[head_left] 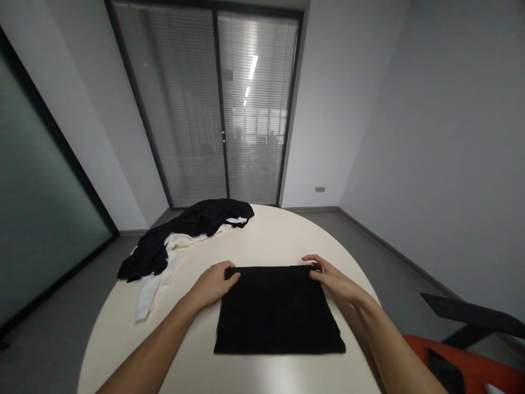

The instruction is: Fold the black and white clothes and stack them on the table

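Note:
A folded black garment (276, 309) lies flat as a rectangle on the cream round table (270, 235) in front of me. My left hand (215, 282) rests at its far left corner, fingers curled and thumb pressed on the cloth's edge. At the far right corner, my right hand (328, 273) pinches the fabric edge with its fingers together. Both forearms reach in from the bottom of the view.
A heap of black clothes (192, 230) over white clothes (158, 279) lies at the table's far left. An orange chair (467, 364) with a dark armrest stands at the lower right. Glass doors with blinds close the back wall.

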`<state>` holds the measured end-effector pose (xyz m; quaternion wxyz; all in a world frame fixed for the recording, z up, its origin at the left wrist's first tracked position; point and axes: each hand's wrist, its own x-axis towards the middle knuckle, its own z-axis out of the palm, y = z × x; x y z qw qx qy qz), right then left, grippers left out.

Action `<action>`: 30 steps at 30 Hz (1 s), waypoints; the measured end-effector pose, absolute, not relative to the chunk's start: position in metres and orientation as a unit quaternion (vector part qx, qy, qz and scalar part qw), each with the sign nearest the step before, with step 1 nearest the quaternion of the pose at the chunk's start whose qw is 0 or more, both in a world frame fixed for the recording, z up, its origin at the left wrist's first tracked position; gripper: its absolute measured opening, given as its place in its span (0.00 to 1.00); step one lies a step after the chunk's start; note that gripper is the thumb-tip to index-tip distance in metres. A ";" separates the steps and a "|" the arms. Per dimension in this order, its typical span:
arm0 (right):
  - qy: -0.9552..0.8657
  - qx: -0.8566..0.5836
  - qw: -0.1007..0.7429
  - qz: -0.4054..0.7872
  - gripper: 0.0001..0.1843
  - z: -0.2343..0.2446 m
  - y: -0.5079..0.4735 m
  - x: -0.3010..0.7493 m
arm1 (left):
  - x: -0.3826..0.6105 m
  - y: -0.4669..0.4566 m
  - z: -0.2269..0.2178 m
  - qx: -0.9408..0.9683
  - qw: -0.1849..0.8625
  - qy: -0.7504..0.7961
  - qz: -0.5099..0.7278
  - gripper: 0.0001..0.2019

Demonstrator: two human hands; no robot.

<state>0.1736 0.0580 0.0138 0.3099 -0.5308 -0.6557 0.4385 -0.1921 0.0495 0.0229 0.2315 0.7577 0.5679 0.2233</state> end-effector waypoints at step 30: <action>-0.648 -0.756 0.080 0.047 0.41 0.060 0.110 0.096 | -0.173 0.031 0.019 0.908 0.184 0.323 0.192 0.35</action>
